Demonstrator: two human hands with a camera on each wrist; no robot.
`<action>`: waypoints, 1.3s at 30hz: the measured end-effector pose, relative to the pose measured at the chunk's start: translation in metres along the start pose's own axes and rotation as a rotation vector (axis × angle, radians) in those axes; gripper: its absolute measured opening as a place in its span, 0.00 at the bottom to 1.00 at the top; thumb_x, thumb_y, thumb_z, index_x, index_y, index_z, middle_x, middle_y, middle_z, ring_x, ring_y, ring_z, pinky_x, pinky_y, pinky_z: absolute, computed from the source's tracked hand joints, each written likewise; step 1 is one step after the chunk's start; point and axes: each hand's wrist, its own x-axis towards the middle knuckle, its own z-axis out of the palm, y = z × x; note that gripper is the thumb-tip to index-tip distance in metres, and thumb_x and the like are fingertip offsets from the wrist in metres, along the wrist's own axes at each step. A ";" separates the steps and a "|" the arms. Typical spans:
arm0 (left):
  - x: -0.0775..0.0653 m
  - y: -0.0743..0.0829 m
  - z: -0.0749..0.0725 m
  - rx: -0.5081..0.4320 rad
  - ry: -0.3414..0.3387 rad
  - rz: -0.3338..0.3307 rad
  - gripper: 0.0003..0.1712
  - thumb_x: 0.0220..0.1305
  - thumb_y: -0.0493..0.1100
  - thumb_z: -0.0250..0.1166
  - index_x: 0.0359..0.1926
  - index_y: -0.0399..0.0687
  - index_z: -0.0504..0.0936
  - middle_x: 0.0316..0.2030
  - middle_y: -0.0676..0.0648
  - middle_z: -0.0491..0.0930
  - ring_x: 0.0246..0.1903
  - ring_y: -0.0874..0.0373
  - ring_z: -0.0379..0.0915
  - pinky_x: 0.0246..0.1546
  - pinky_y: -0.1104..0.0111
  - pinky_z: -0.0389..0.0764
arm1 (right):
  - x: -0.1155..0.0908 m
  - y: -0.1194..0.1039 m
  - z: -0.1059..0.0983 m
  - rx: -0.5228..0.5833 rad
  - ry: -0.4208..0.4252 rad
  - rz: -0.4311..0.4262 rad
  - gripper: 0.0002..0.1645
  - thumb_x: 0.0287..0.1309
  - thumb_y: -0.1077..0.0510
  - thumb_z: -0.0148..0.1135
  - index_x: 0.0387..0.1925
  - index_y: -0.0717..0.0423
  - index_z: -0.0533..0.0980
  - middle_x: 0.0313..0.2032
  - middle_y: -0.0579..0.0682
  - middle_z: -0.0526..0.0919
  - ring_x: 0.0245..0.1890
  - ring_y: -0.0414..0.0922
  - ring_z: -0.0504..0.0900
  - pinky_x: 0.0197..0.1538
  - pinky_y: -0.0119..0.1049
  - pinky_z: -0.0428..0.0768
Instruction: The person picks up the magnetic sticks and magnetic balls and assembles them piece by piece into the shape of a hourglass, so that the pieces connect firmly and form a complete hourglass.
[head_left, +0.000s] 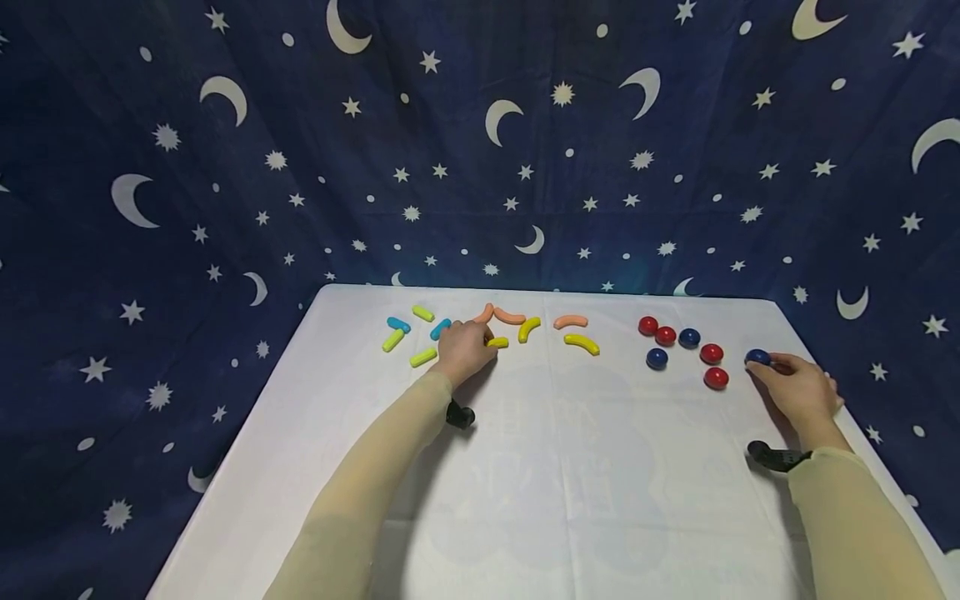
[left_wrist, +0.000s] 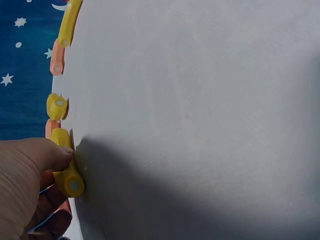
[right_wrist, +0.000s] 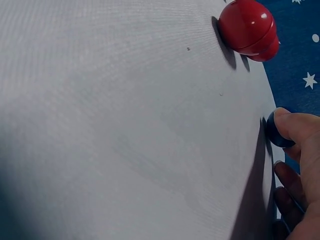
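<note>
Beige sleeves (head_left: pixel 352 500) rise from the bottom edge. Fingers of the left hand (head_left: pixel 463 350) pinch a yellow piece (head_left: pixel 498 342) near frame centre; those of the right hand (head_left: pixel 802 392) pinch a blue ball (head_left: pixel 757 357) at right, near red balls (head_left: pixel 712 353) on the table (head_left: pixel 525 467).

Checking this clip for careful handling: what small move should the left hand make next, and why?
Probably lift the smooth curved yellow piece straight up: the left hand pinches it, and a smooth curved orange piece lies close by, so sliding sideways might nudge that one.
</note>
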 end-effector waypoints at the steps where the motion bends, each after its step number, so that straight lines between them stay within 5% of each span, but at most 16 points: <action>1: 0.000 0.000 0.000 -0.001 0.002 0.001 0.10 0.64 0.47 0.70 0.45 0.53 0.90 0.40 0.54 0.87 0.37 0.52 0.73 0.48 0.55 0.71 | 0.000 0.000 0.000 0.001 0.001 -0.002 0.47 0.70 0.34 0.55 0.71 0.68 0.63 0.66 0.74 0.67 0.66 0.75 0.53 0.62 0.76 0.46; 11: -0.004 0.001 0.001 0.017 0.001 0.031 0.11 0.64 0.50 0.70 0.44 0.52 0.89 0.37 0.54 0.85 0.36 0.53 0.72 0.45 0.55 0.72 | -0.002 -0.001 -0.009 0.082 -0.027 0.005 0.51 0.70 0.31 0.51 0.76 0.66 0.58 0.68 0.73 0.66 0.68 0.73 0.60 0.64 0.74 0.47; 19: -0.008 0.000 -0.001 0.004 0.001 0.046 0.09 0.62 0.48 0.70 0.41 0.52 0.89 0.34 0.55 0.84 0.34 0.53 0.71 0.44 0.56 0.72 | -0.007 -0.008 -0.014 0.116 -0.013 -0.010 0.50 0.70 0.32 0.52 0.76 0.66 0.58 0.69 0.71 0.65 0.66 0.71 0.62 0.61 0.71 0.61; 29: -0.021 -0.009 -0.001 -0.030 0.015 0.061 0.07 0.61 0.48 0.71 0.38 0.52 0.88 0.31 0.57 0.82 0.32 0.55 0.69 0.43 0.59 0.71 | -0.022 -0.041 -0.007 0.157 0.023 -0.188 0.46 0.69 0.34 0.58 0.70 0.67 0.67 0.67 0.71 0.68 0.65 0.69 0.64 0.56 0.63 0.71; 39: -0.029 -0.012 -0.006 -0.025 0.044 0.060 0.12 0.59 0.53 0.71 0.40 0.54 0.87 0.39 0.53 0.78 0.40 0.53 0.68 0.46 0.56 0.67 | -0.036 -0.079 0.007 0.179 0.033 -0.377 0.39 0.68 0.38 0.62 0.64 0.66 0.73 0.61 0.68 0.73 0.60 0.64 0.65 0.51 0.58 0.64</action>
